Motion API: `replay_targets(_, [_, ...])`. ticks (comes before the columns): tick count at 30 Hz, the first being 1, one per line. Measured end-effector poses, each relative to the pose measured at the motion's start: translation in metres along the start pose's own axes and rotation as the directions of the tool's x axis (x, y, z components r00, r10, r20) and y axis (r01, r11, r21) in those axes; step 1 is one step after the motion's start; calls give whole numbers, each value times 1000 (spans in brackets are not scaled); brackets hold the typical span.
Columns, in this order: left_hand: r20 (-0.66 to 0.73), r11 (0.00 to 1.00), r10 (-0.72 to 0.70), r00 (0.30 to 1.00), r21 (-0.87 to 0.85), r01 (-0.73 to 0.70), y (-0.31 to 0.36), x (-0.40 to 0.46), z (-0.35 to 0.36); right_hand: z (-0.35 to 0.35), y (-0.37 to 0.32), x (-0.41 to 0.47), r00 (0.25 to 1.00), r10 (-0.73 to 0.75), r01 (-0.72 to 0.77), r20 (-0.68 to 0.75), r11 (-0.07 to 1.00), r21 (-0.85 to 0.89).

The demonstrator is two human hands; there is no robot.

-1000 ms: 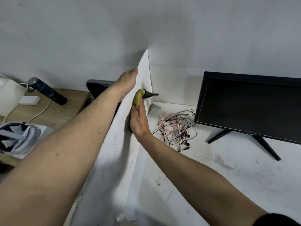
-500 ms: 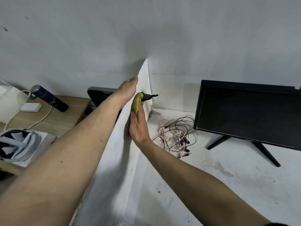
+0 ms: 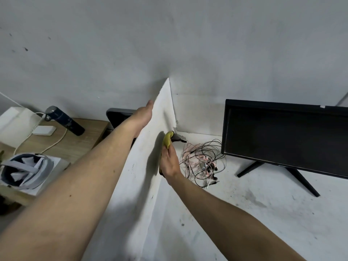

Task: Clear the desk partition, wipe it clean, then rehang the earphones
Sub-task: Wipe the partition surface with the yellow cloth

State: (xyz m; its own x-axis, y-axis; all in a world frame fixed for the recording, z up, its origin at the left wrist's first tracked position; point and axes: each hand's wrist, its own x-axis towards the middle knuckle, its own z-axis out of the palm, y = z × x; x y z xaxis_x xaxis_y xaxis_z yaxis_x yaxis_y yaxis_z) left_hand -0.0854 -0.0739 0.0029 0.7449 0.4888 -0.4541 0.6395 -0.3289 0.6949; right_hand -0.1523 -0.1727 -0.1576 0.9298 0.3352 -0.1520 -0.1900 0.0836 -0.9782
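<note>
Right hand [image 3: 168, 163] lies flat against the near face of the white partition [image 3: 139, 178], fingers straight and pressing a yellow cloth [image 3: 167, 141] onto the board; the cloth's lower part is hidden under the fingers, only a rounded yellow fold showing above them, with a dark strip trailing from it toward the corner, too small to identify; left hand [image 3: 144, 114] reaches over the partition's top edge, its fingers hidden behind the board, so whether they curl around the edge cannot be told; both forearms are cut off by the bottom of the frame; the partition is a thin, flat, matte panel, scuffed with grey marks, its long axis running from the lower frame edge away to the grey wall, where it meets a lower back panel in a corner; the white desk [image 3: 263, 213] to its right is smudged and dusty; a black monitor [image 3: 286, 136] stands on it on thin splayed legs, its right side cut off; the earphones [image 3: 201, 162] lie on the desk between monitor and partition, a loose tangle of thin pink and black wires, individual buds hard to pick out.
</note>
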Motion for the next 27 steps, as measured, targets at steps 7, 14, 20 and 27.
replay_targets(7, [93,998,-59,994,32,56,-17,-22,-12,39,-17,-16,988,-144,150,60,983,-103])
replay_targets(14, [48,991,94,994,88,-98,-30,-29,-1,52,27,-54,1000,-14,15,14,995,-96])
replay_targets(20, [-17,968,197,980,162,-192,-35,-23,1,56,-24,-56,967,-256,254,-9,963,-86])
replay_targets(27, [2,969,172,985,180,-170,-37,-26,-2,55,23,-67,996,-77,82,44,985,-150])
